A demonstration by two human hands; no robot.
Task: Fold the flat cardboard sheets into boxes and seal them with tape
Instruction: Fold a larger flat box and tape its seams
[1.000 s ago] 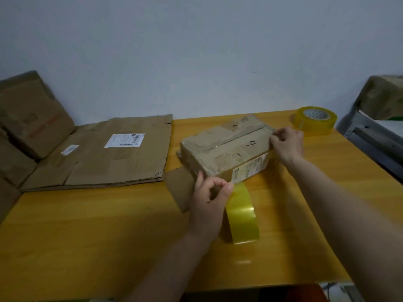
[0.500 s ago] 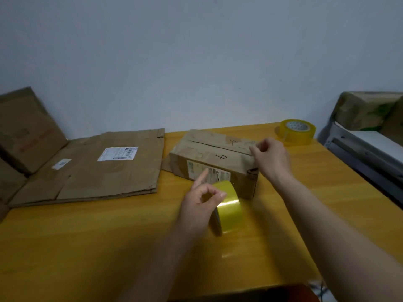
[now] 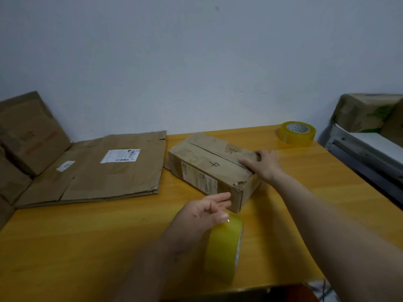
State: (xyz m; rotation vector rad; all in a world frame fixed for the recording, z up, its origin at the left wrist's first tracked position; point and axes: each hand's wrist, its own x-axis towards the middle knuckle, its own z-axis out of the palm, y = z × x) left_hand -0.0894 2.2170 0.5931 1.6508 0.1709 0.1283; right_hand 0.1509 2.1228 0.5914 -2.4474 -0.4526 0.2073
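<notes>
A folded brown cardboard box [image 3: 209, 168] lies on the yellow table [image 3: 87, 240], its top flaps closed along a dark seam with pen marks on them. My right hand [image 3: 263, 163] rests on the box's right end with the fingers laid flat over the top. My left hand [image 3: 205, 211] is open just in front of the box, fingers straight, its thumb touching the top of a yellow tape roll [image 3: 224, 247] that stands on edge on the table. A stack of flat cardboard sheets [image 3: 104, 171] lies to the left.
A second yellow tape roll [image 3: 297, 134] lies flat at the table's back right. Folded cardboard [image 3: 26, 131] leans against the wall at the far left. A grey metal rack [image 3: 366, 153] with wrapped boxes [image 3: 368, 112] stands beyond the table's right edge.
The box has been turned so its long side runs back-left to front-right. My left hand has let go of its pinch and opened. The tape roll now stands nearer the front edge.
</notes>
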